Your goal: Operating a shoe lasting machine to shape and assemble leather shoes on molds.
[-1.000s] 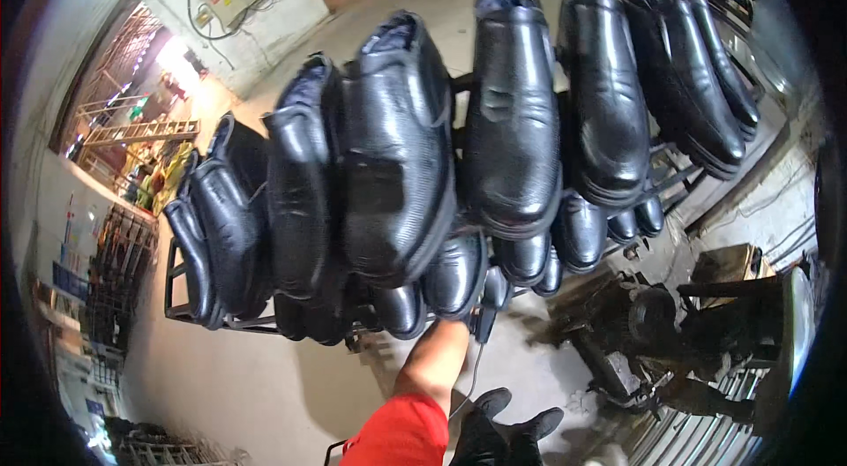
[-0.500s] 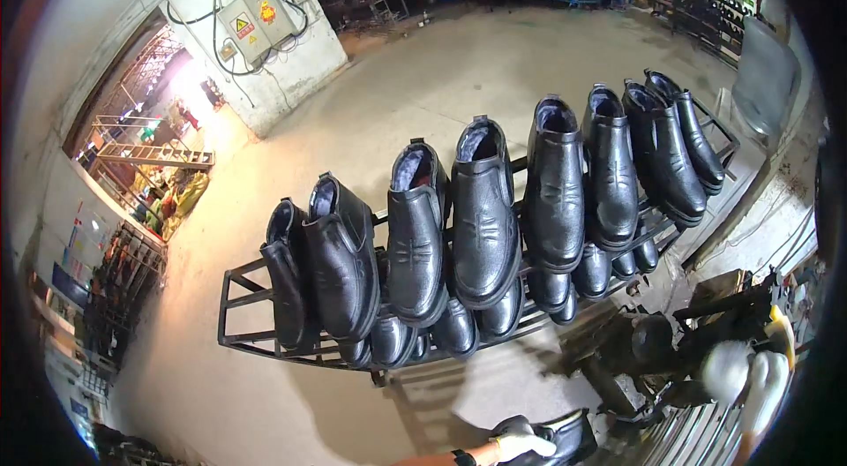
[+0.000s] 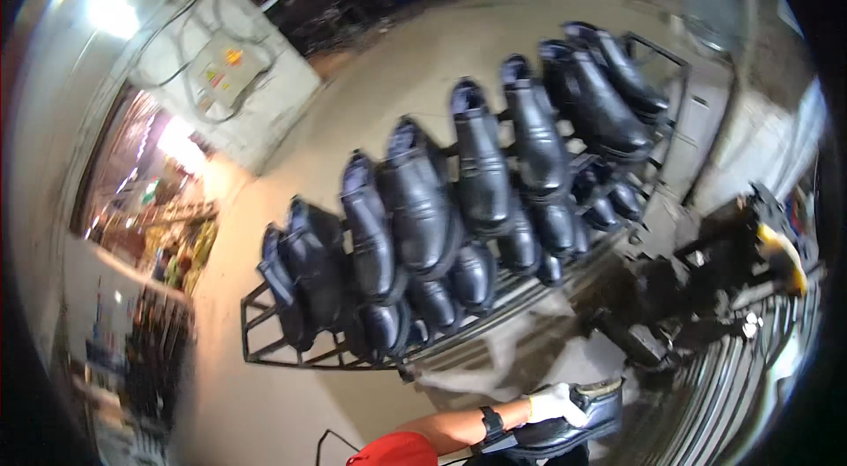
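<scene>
My left hand (image 3: 556,405) wears a white glove and is closed over the upper part of a black leather shoe (image 3: 573,435) at the lower middle. Its pale opening edge points to the right, and a second dark shape lies low beside it, too blurred to name. A black band (image 3: 491,421) circles my left wrist, below a red sleeve (image 3: 397,451). My right hand does not show. Ahead stands a black metal rack (image 3: 304,365) with several black leather slip-on shoes (image 3: 420,219) tilted toe-down in two tiers.
A dark machine (image 3: 670,298) with a yellow-and-pale part (image 3: 783,256) stands on the right, above metal bars (image 3: 706,400). A wall with an electrical box (image 3: 225,73) is at the upper left, beside a bright doorway (image 3: 146,188). Another dark rack (image 3: 159,360) lines the left.
My view has turned and blurred. My left hand and its shoe show higher up, with more forearm in sight. The white-gloved right hand beside the machine has left the view.
</scene>
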`<state>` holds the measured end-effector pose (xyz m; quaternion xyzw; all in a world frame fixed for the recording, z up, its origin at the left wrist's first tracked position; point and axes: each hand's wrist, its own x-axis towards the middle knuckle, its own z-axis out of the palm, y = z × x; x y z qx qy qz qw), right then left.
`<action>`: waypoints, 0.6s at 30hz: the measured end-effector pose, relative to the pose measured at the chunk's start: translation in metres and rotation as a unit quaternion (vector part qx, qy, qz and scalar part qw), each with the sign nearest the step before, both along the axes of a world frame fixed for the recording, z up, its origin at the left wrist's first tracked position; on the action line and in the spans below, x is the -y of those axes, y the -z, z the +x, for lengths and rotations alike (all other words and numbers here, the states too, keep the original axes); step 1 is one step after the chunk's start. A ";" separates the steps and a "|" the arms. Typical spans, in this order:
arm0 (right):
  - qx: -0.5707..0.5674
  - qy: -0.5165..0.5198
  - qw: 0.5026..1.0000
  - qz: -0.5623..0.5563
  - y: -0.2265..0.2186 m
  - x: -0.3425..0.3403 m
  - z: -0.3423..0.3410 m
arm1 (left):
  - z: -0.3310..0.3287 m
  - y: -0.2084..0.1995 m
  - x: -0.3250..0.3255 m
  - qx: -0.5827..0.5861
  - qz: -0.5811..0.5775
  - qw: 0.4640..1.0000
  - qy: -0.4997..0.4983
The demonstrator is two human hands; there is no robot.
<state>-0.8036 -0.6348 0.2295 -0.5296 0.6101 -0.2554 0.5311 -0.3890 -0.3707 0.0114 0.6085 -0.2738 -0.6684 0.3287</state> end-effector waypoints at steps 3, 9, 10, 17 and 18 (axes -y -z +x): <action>0.009 0.031 0.999 0.042 0.145 -0.104 -0.062 | -0.012 -0.015 0.019 -0.069 0.015 0.996 0.057; 0.457 0.313 0.761 0.338 0.311 -0.157 -0.035 | -0.001 0.029 0.046 -0.022 0.084 0.994 0.062; 0.517 0.293 0.752 0.284 0.300 -0.141 -0.037 | 0.007 0.041 0.044 -0.096 0.133 0.986 0.035; 0.562 0.549 0.608 0.110 0.341 -0.109 -0.169 | -0.067 0.036 0.105 -0.051 0.106 0.983 0.138; 0.581 0.532 0.613 0.063 0.363 -0.098 -0.185 | -0.067 0.034 0.106 -0.048 0.099 0.984 0.139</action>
